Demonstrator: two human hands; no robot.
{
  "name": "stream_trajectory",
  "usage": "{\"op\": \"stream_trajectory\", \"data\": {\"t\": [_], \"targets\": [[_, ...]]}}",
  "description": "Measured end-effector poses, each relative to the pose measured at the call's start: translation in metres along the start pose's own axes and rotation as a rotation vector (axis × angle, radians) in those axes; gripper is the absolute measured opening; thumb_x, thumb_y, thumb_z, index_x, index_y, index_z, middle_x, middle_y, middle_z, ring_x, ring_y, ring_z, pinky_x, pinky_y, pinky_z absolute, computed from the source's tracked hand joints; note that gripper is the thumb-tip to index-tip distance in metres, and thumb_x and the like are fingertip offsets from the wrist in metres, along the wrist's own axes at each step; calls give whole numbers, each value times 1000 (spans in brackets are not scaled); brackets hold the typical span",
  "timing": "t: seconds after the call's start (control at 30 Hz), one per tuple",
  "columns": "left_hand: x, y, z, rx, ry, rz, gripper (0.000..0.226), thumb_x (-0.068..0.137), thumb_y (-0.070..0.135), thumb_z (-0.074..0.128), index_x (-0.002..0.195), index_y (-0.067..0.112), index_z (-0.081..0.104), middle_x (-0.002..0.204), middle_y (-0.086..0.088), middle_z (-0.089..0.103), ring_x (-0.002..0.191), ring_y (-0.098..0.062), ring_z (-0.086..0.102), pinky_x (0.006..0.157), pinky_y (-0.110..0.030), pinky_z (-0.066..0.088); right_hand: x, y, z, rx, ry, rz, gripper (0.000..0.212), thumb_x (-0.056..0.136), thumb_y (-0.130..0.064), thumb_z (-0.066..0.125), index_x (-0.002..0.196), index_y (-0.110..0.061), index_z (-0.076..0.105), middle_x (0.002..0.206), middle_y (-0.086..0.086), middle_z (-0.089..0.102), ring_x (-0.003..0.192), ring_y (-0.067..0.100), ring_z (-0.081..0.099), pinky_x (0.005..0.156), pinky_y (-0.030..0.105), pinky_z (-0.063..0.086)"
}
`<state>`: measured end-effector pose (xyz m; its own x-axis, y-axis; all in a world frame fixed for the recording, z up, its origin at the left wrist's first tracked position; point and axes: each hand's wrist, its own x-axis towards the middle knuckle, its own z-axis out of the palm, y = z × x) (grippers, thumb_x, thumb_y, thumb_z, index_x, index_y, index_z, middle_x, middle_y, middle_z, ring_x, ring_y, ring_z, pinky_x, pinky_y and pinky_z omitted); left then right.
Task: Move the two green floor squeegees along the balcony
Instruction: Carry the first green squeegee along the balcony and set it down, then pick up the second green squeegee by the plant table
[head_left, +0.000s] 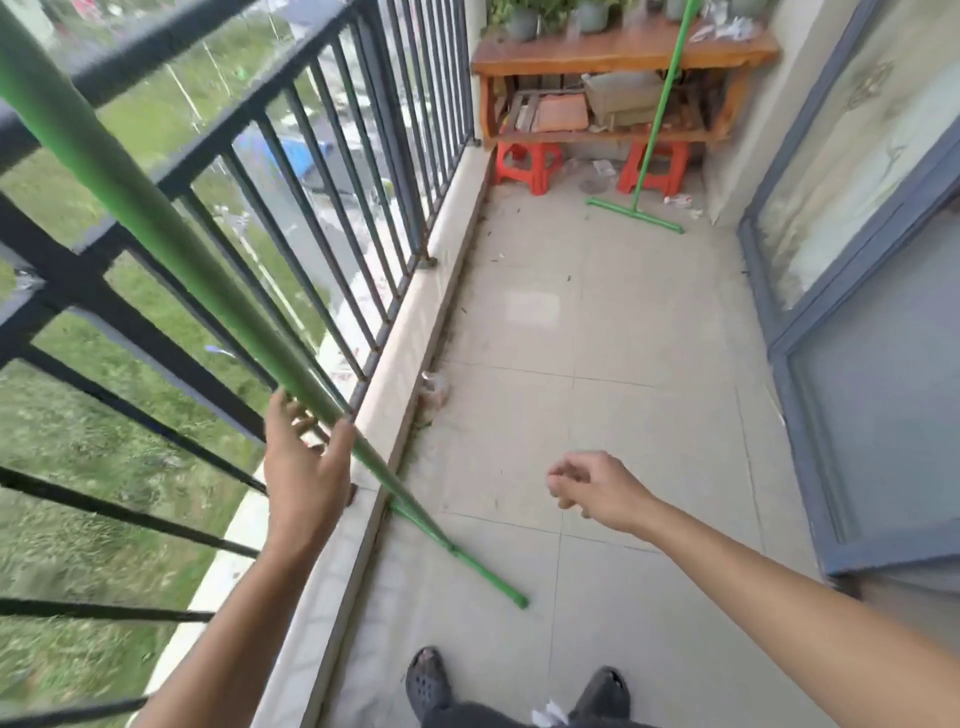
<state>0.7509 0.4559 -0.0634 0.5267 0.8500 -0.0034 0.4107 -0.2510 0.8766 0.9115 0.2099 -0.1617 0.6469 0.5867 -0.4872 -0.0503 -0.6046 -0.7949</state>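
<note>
One green floor squeegee (156, 218) leans with its long handle against the black railing (332, 171) on the left. Its blade (467, 564) rests on the tiles near the curb. My left hand (306, 467) is at the handle low down, the pole running between thumb and straight fingers, which are not wrapped round it. My right hand (597, 488) hovers over the floor with loosely curled fingers and holds nothing. The second green squeegee (655, 119) stands at the far end, leaning on the wooden bench, its blade (634, 215) on the floor.
A wooden bench (623, 52) with potted plants crosses the far end, with two red stools (527, 163) under it. A grey-framed glass door (857, 332) lines the right side. A low concrete curb (410, 338) runs under the railing. My dark shoes (428, 680) are at the bottom.
</note>
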Motion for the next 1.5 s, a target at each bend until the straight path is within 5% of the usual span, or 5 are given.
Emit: {"op": "stream_trajectory", "data": {"t": [0.33,0.5,0.93,1.33,1.5], "targets": [[-113,-34,112,73,-755,-639,43,66,29,64,101,5,65,69,-6,74,65,-23,69,62,-30,49,-88,172,-139,280,338,356,13,93,-16,62,97,-5,67,84,6,73,72,18,70,56,26,43],[-86,1,186,50,-722,-568,14,92,6,58,103,-1,64,76,-16,72,70,-30,66,61,-32,46,-96,193,-177,434,468,425,10,93,-16,63,95,-8,68,80,3,76,65,11,72,54,25,44],[105,187,410,2,-898,-319,37,67,28,64,96,4,69,77,-15,77,79,-35,72,70,-39,52,3,124,-383,638,816,463,6,90,-6,66,92,-5,70,66,4,78,77,33,72,63,35,44],[250,302,607,-5,-810,-184,9,87,-5,62,87,-8,70,70,-25,74,71,-45,72,72,-42,55,154,103,-585,691,900,401,6,87,-7,69,86,-4,75,78,11,80,71,23,76,74,43,50],[298,376,690,-59,-776,-228,45,59,32,83,87,-2,72,75,-24,75,74,-41,74,77,-45,56,255,87,-712,602,768,344,8,88,-7,68,85,-5,75,79,13,79,81,28,73,65,37,46]]}}
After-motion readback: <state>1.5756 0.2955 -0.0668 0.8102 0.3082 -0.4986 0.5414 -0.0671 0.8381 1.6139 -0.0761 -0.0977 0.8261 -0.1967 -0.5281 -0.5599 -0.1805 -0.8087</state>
